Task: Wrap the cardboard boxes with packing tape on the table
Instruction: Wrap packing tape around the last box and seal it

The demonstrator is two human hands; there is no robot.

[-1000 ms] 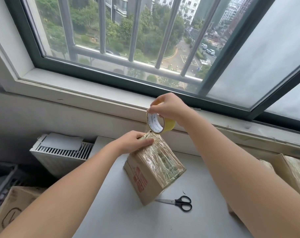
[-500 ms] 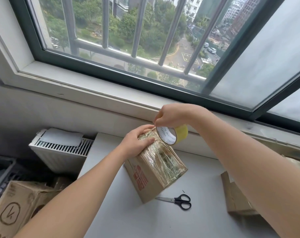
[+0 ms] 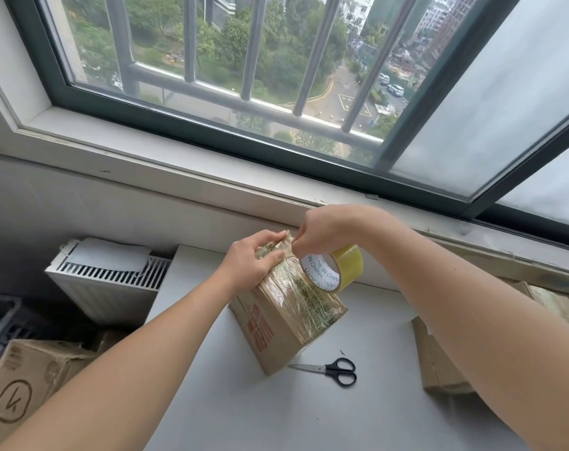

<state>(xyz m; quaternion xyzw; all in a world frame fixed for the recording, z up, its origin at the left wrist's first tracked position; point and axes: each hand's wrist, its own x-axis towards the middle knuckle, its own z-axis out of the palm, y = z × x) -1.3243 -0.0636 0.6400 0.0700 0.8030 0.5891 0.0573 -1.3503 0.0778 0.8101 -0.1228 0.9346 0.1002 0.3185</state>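
Observation:
A small cardboard box (image 3: 276,333) with red print stands tilted on the white table (image 3: 276,411), its top face covered in shiny tape. My left hand (image 3: 250,262) grips the box's far top corner, fingers curled over the edge. My right hand (image 3: 328,229) holds a yellowish tape roll (image 3: 333,270) with a white printed core; the roll lies against the box's top face just right of my left hand. The right fingertips pinch at the box's upper edge beside my left fingers.
Black-handled scissors (image 3: 337,371) lie on the table in front of the box. More cardboard boxes (image 3: 439,366) sit at the right under my forearm. A white radiator (image 3: 107,278) and a printed carton (image 3: 26,379) stand left of the table. The window sill (image 3: 179,170) runs behind.
My right hand has brought the tape roll down from above the box onto its top face. My left hand stayed on the box's top corner. The view tilted down slightly.

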